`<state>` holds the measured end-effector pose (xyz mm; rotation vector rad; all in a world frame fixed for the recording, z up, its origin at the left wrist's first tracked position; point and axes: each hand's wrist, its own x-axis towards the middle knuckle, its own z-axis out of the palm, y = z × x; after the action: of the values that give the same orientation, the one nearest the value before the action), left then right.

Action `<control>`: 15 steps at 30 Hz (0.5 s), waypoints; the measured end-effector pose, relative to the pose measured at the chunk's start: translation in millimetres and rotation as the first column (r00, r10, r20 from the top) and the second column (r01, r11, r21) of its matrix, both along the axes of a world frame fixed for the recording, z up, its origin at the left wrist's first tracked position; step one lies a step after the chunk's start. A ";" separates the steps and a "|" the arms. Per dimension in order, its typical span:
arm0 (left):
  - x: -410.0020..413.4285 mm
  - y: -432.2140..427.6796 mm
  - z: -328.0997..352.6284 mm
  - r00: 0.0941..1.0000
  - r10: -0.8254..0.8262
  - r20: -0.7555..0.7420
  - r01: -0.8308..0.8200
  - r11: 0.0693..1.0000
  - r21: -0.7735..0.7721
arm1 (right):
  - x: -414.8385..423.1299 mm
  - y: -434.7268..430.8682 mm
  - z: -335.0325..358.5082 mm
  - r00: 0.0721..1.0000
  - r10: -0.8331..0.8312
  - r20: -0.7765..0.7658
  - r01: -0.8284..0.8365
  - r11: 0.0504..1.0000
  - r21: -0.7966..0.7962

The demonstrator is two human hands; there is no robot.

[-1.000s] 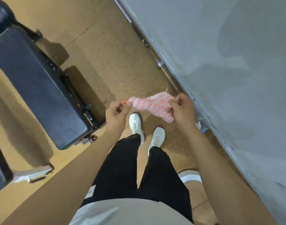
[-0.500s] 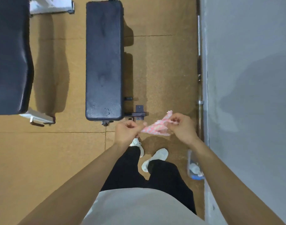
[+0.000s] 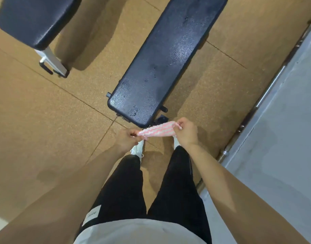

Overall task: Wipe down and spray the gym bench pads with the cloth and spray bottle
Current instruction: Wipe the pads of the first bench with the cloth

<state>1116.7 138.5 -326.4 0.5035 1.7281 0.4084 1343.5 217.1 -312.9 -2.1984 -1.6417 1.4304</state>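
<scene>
Warm, even overhead light; soft shadows beside bench pad [image 3: 167, 60]; glare on it; wide-angle edge bending

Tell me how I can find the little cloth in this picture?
Find the long dark bench pad in the middle of the tan floor and follow it to its near end. Just below that end, the left hand and right hand pinch the cloth stretched between them. It is the only pink-and-white striped thing; everything near it is dark, tan or plain white.
</scene>
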 end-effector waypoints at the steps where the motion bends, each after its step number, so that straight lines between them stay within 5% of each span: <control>1: 0.5 0.8 -12.3 0.998 0.063 -0.015 -0.063 0.998 -0.004 | -3.6 12.4 -13.2 0.999 0.044 0.004 -0.044 0.999 -0.002; 6: 17.7 5.9 -62.3 0.912 0.408 -0.040 -0.410 0.911 -0.043 | -30.4 74.1 -70.6 0.965 0.263 0.002 -0.263 0.965 0.024; 15: 20.7 12.5 -145.5 0.690 0.696 -0.200 -0.708 0.706 0.014 | -98.3 98.7 -135.8 0.834 0.532 -0.147 -0.464 0.820 0.334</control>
<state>1137.4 151.1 -471.9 -0.2206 2.0829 0.8708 1245.2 315.9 -448.7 -1.4336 -2.2707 1.3615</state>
